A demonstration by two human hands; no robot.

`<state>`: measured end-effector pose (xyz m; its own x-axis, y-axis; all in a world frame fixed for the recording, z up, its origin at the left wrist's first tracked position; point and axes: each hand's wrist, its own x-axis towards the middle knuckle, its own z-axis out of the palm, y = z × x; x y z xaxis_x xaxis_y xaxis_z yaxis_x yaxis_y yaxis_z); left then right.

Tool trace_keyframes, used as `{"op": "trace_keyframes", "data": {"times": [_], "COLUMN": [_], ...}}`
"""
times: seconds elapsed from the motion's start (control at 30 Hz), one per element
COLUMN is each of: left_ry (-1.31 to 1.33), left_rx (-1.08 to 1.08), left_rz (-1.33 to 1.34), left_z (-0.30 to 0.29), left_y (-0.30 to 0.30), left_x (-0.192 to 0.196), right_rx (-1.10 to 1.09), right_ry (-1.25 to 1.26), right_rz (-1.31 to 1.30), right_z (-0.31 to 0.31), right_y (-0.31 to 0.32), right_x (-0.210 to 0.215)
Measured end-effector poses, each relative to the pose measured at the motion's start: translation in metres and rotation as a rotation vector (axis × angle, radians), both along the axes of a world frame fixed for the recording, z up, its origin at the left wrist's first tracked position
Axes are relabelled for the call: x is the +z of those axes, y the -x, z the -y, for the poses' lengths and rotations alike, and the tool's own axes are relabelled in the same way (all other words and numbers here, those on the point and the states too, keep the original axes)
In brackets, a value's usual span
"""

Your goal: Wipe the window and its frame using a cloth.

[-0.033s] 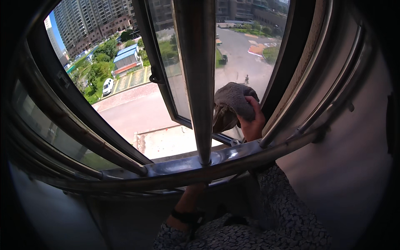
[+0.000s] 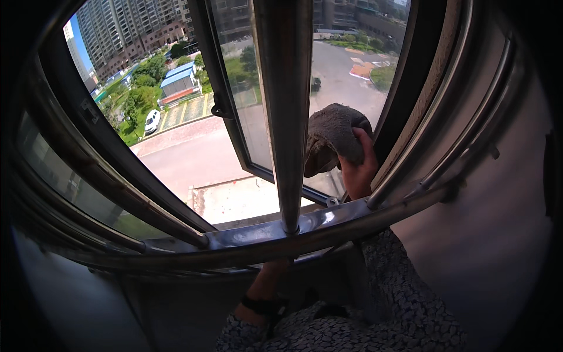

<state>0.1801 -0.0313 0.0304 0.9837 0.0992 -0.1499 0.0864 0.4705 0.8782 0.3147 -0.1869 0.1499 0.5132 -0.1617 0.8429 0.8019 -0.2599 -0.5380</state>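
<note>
My right hand point(image 2: 359, 170) reaches out past the metal bars and is closed on a bunched grey cloth point(image 2: 337, 132). The cloth lies against the glass of an opened window sash point(image 2: 246, 105), near its lower corner; a thick upright bar point(image 2: 286, 117) stands just left of it. My left hand point(image 2: 275, 267) is low, at the underside of the horizontal rail point(image 2: 252, 249). Its fingers are hidden behind that rail, so I cannot tell whether they grip it. A dark band point(image 2: 264, 306) circles the left wrist.
Curved metal bars point(image 2: 117, 188) run up on the left, with more bars point(image 2: 469, 117) on the right beside a pale wall point(image 2: 487, 234). Outside, far below, are a road, a parked white car point(image 2: 152, 121), a blue-roofed shed point(image 2: 178, 81), trees and tall buildings.
My right hand and the cloth have shifted slightly up and to the right along the glass. My left hand stays at the rail.
</note>
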Motion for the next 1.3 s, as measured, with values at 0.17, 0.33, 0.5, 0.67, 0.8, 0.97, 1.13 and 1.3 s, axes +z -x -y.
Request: {"op": "trace_keyframes", "data": {"times": [0.17, 0.33, 0.5, 0.67, 0.8, 0.97, 1.13, 1.3], "left_ry": [0.004, 0.014, 0.017, 0.019, 0.033, 0.036, 0.036, 0.039], "left_rx": [-0.023, -0.028, -0.019, -0.006, 0.004, 0.018, 0.045, 0.021], "left_rz": [-0.030, -0.095, -0.145, -0.182, -0.195, -0.217, -0.218, -0.199], "left_z": [0.001, -0.006, -0.011, -0.011, -0.015, -0.010, -0.012, -0.003], "left_y": [0.012, 0.040, 0.063, 0.073, 0.086, 0.101, 0.100, 0.080], "left_x": [-0.006, -0.015, -0.019, -0.023, -0.024, -0.027, -0.031, -0.030], "right_rx": [-0.325, -0.174, 0.029, 0.749, 0.047, -0.173, -0.036, 0.153], "right_ry": [0.406, 0.937, 1.098, 0.196, 0.628, 0.395, 0.842, 0.938], "right_rz": [0.250, 0.100, -0.190, -0.706, 0.015, 0.214, 0.054, -0.352], "right_z": [0.009, 0.002, 0.002, -0.005, -0.029, -0.034, -0.035, 0.002], "right_y": [-0.046, -0.070, -0.060, -0.064, -0.067, -0.071, -0.070, -0.074], "right_x": [-0.001, -0.107, -0.198, -0.218, -0.094, -0.031, -0.093, -0.243]}}
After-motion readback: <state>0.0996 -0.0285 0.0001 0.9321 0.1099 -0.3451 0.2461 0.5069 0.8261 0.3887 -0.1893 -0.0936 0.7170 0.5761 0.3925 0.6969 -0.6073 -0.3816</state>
